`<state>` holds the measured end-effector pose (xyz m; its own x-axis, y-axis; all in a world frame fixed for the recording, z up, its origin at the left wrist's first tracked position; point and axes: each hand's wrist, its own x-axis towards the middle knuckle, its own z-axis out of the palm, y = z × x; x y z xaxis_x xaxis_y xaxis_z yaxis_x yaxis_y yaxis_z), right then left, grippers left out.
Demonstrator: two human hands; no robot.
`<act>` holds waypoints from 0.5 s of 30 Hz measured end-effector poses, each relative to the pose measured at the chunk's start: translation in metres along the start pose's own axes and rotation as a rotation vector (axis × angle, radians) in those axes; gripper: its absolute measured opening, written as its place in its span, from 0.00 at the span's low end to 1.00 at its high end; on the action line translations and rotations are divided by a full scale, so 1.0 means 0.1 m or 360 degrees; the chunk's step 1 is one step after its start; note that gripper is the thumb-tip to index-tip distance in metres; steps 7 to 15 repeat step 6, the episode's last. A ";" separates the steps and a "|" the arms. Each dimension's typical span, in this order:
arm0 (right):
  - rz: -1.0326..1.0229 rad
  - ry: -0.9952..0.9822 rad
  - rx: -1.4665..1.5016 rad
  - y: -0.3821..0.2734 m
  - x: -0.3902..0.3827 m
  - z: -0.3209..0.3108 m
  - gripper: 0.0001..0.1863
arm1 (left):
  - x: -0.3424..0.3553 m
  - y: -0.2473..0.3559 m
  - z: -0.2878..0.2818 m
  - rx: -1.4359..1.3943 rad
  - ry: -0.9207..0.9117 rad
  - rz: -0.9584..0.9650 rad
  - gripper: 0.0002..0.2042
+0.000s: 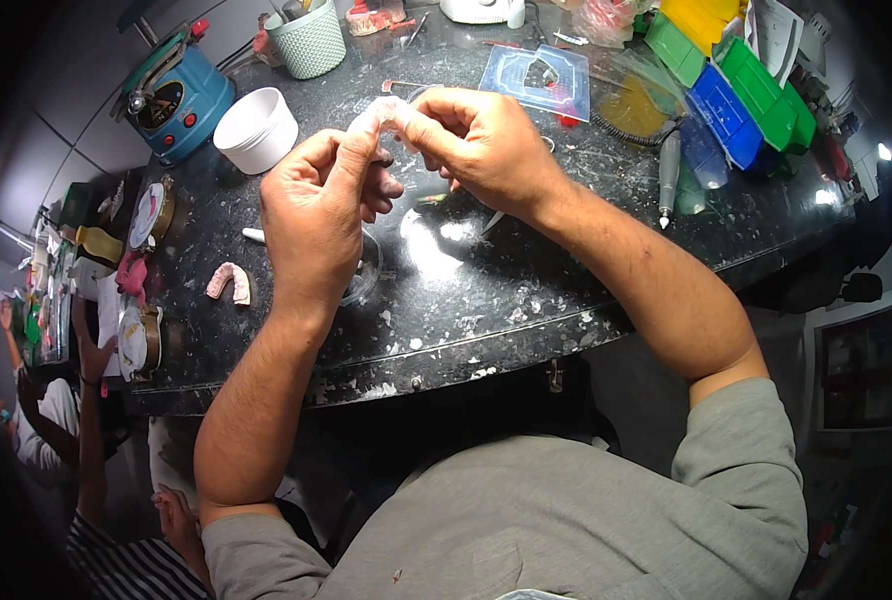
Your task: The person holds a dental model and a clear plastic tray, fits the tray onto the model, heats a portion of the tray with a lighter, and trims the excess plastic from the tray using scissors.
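Observation:
Above the bench, both hands pinch a small translucent whitish piece (390,108) that looks like a clear dental tray. My left hand (311,205) grips its left end between thumb and fingers. On the other end, the fingertips of my right hand (484,142) are closed. The fingers cover much of its shape. A pinkish horseshoe-shaped dental cast (229,283) lies on the bench to the left of my left wrist. Beyond my right hand lies a clear plastic sheet (564,92) with a hole cut in it.
The speckled black bench (526,290) carries a white tub (256,130), a blue machine (188,100) and a woven basket (308,42). At right are a grey handpiece (670,175) and blue and green bins (731,118). Other people's arms (91,350) show at far left.

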<state>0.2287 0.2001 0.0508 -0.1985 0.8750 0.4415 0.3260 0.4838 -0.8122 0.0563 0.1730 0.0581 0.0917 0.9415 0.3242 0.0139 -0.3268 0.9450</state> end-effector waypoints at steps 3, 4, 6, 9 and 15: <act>-0.0087 0.0011 -0.0057 -0.01 -0.01 0.01 0.17 | 0.00 -0.01 -0.03 0.0009 -0.0006 0.0032 0.14; -0.0146 0.0023 -0.0087 0.00 -0.01 0.02 0.17 | 0.01 -0.02 -0.04 -0.0012 -0.0011 0.0051 0.14; -0.0206 0.0086 -0.0032 -0.05 -0.02 0.03 0.15 | 0.02 -0.03 -0.07 -0.0083 -0.0063 0.0095 0.14; -0.0206 0.0086 -0.0032 -0.05 -0.02 0.03 0.15 | 0.02 -0.03 -0.07 -0.0083 -0.0063 0.0095 0.14; -0.0206 0.0086 -0.0032 -0.05 -0.02 0.03 0.15 | 0.02 -0.03 -0.07 -0.0083 -0.0063 0.0095 0.14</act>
